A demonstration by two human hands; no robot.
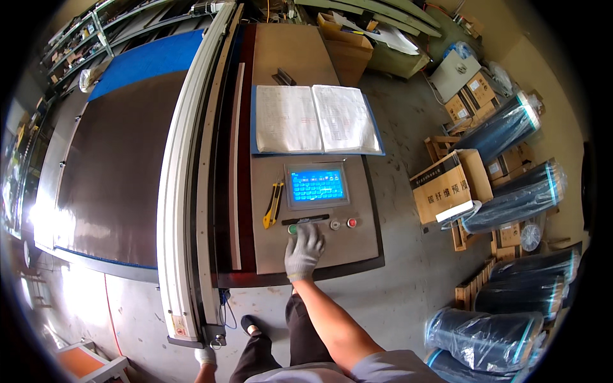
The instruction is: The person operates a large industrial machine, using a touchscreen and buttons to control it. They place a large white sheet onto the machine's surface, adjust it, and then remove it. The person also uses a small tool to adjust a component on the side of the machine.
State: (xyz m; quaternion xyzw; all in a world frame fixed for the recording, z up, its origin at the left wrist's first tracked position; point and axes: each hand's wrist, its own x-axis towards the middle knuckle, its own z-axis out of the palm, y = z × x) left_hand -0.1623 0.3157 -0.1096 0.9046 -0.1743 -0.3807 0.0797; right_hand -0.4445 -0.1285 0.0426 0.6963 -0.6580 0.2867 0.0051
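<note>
My right hand, in a grey knit glove, rests over the lower part of a control panel. Its fingers are stretched forward and hold nothing I can see. The green button is at its fingertips; whether it is pressed I cannot tell. Just beyond them lies a black pen. A lit blue touchscreen sits above, with a yellow utility knife to its left. Low in view, my gloved left hand is by the near end of a long white machine beam, its fingers mostly hidden.
An open blue binder of papers lies beyond the screen. A red button is right of my hand. Left of the beam stretches a dark flat machine bed. Wrapped dark rolls and an open cardboard box stand at right.
</note>
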